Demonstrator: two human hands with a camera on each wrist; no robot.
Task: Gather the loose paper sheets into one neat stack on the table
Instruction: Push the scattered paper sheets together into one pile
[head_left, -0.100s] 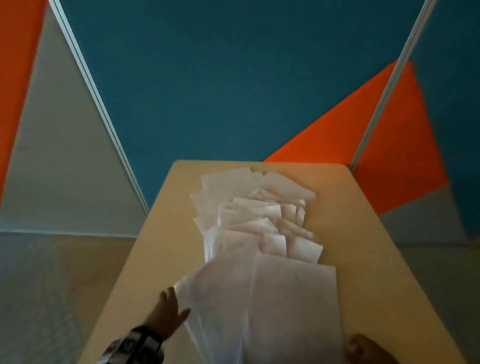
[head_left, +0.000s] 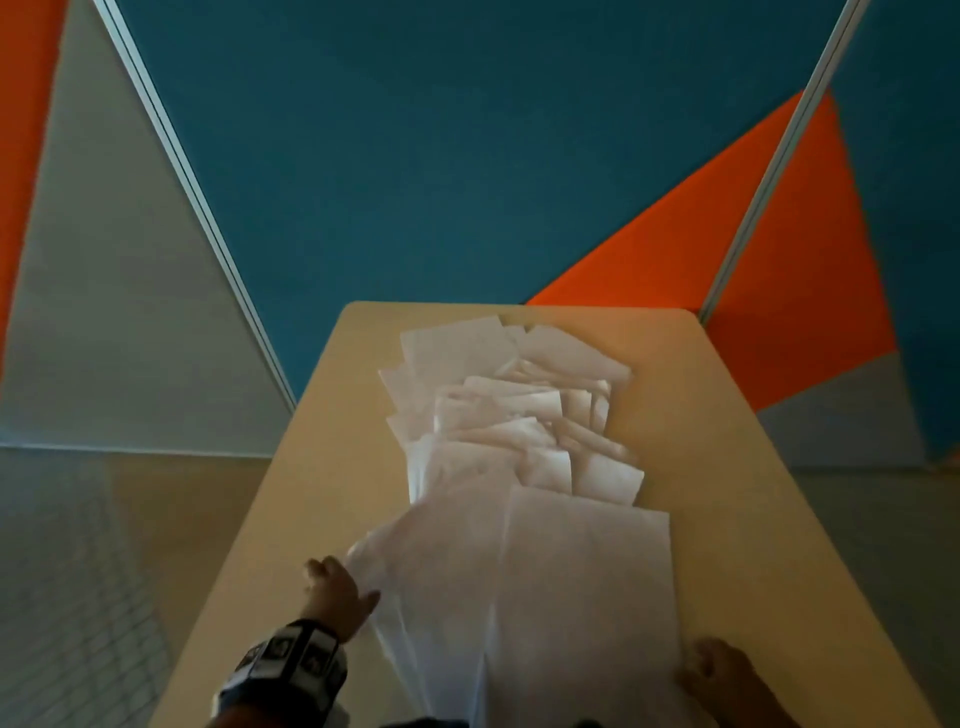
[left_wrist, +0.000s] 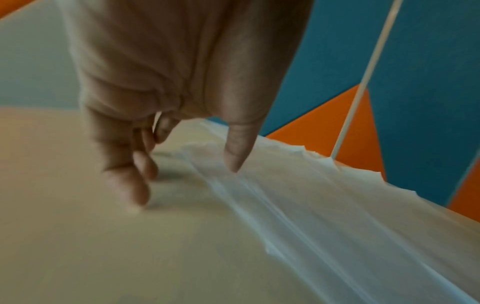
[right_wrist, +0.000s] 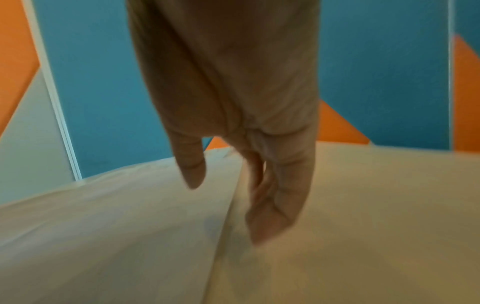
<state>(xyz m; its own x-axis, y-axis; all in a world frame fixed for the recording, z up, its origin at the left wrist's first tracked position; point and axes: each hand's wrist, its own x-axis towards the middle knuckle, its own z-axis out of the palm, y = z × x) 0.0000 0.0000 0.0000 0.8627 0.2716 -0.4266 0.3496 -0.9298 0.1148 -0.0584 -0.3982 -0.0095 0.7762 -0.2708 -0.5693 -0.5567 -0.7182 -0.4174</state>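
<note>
White paper sheets (head_left: 519, 415) lie fanned and overlapping down the middle of the tan table (head_left: 727, 467). The nearest sheets (head_left: 582, 597) form a loose, splayed pile in front of me. My left hand (head_left: 337, 592) is at that pile's left edge: its thumb (left_wrist: 235, 152) rests on the paper's stepped edges (left_wrist: 259, 205), and its fingers (left_wrist: 130, 185) touch the table beside them. At the pile's right edge is my right hand (head_left: 727, 675), with the thumb (right_wrist: 192, 172) over the top sheet (right_wrist: 116, 226) and the fingers (right_wrist: 275, 216) pointing down against the paper's edge.
Bare table surface runs along both sides of the papers. Behind the table's far edge stand blue (head_left: 467, 156), orange (head_left: 779, 260) and grey (head_left: 104, 312) wall panels with pale metal strips. The floor (head_left: 78, 571) drops away to the left of the table.
</note>
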